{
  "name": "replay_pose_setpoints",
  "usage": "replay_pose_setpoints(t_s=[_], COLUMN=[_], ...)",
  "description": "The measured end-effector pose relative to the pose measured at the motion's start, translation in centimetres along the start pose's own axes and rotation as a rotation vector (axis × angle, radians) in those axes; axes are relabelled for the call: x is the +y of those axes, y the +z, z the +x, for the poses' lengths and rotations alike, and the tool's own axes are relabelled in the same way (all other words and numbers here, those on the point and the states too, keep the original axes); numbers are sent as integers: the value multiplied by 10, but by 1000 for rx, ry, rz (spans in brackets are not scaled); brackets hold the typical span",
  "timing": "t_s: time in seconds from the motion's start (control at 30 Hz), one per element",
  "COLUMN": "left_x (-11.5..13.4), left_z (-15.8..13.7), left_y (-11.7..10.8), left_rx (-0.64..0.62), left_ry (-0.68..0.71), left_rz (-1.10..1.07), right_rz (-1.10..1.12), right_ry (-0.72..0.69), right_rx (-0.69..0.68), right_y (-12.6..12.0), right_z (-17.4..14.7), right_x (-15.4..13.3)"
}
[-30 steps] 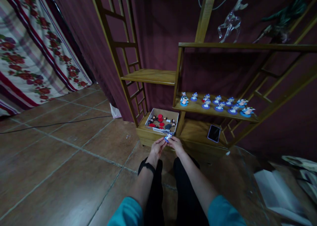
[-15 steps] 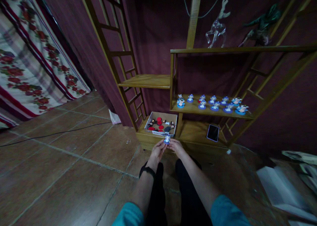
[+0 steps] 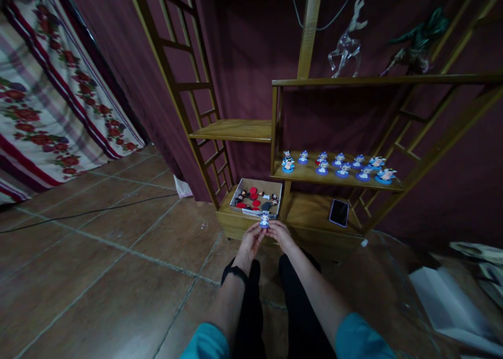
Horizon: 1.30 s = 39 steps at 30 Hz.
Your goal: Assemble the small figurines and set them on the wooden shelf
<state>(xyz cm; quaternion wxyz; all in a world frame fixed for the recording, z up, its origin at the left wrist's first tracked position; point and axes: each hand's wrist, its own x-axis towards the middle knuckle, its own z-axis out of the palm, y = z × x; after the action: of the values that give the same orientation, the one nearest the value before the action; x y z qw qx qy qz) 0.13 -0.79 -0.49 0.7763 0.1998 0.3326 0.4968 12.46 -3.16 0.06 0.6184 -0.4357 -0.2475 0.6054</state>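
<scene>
Just in front of the open box (image 3: 267,186), a small figurine (image 3: 264,220) is held upright between the left hand (image 3: 251,239) and the right hand (image 3: 280,231) — each grip is narrow, with the fingertips brought in at the figurine's violet base. Inside the box, red discs (image 3: 253,190) and dark-haired figures (image 3: 274,197) are seen lying loose. To the right of the box and above it, upright figurines (image 3: 323,167) are arranged in two rough rows on a shelf (image 3: 307,173); a dark-screened device (image 3: 339,213) is laid to the right of the box, below that shelf. Judged from this layout, the shelved figurines appear to be dealt with, whereas the held one — apparently whole — is not yet set down, and the box's contents are left unarranged.
</scene>
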Motion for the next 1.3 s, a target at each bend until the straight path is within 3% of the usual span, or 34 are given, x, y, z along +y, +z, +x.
replay_pose_setpoints(t_s=[0.33,0.87,1.3], left_x=[-1,0,-1], left_z=[2,0,2], left_y=[-4,-2,-3], left_rx=[-26,-57,4], left_ry=[-4,27,26], left_rz=[19,79,43], right_rz=[-3,2,-16], right_ry=[-10,-13,-79], right_rx=[15,-5,17], right_y=[-8,-3,-6], right_z=[8,4,13], right_x=[10,3,10])
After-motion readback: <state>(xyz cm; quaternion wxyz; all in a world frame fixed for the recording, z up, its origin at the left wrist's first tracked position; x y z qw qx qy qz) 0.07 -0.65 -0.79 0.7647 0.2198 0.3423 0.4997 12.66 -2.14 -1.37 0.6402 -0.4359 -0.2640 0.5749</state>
